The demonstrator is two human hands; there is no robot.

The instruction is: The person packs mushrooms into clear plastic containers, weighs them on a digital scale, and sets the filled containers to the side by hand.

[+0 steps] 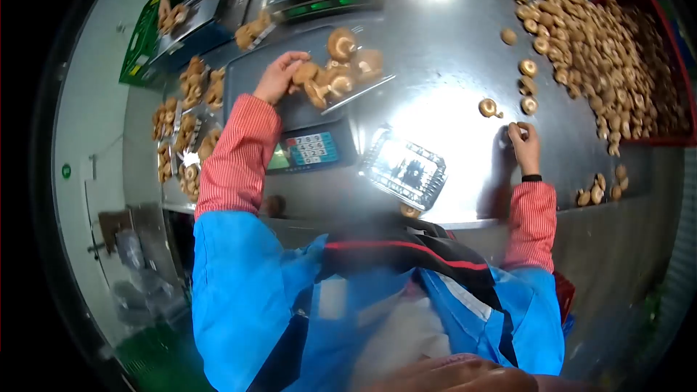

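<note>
My left hand [279, 76] is at the left end of a clear plastic tray of mushrooms [338, 72], its fingers closed around that end and against a brown mushroom. The tray sits tilted over the dark platform of a scale [250, 65], whose blue keypad [316, 149] faces me. On the steel table, my right hand [526, 147] has its fingers curled together; whatever is between the fingertips is too small to make out. Just beyond it lies a single mushroom [490, 108], with several more in a short row [528, 86]. An unfilled clear tray [405, 170] lies between my hands.
A large heap of mushrooms [581, 51] spills from a red crate [686, 101] at right. A few loose mushrooms [597, 190] lie near the front edge. Packed mushroom trays [187, 127] stand at left. Another person's hand [168, 14] works beside a second scale [327, 0] at the back.
</note>
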